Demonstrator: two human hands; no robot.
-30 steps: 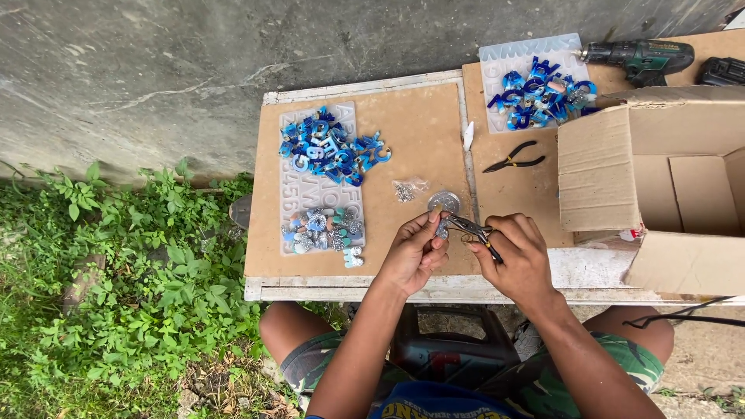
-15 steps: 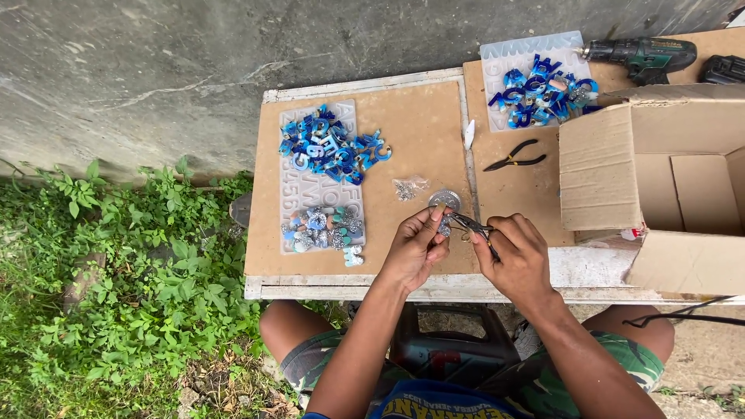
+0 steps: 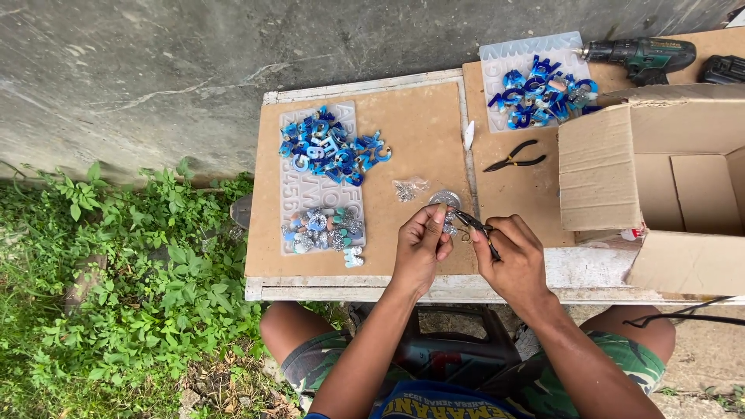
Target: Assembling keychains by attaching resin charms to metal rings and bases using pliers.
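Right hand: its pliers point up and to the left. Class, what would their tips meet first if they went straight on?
The right hand aims the pliers at the small silvery piece pinched in the left hand; depth is unclear.

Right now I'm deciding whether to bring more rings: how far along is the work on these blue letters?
Looks early. Possibly done: a small glittery cluster at the near end of the clear mould sheet, though I can't see fittings. In hand: the left hand pinches a small piece while the right hand works pliers on it. Left: the blue pile, a second heap.
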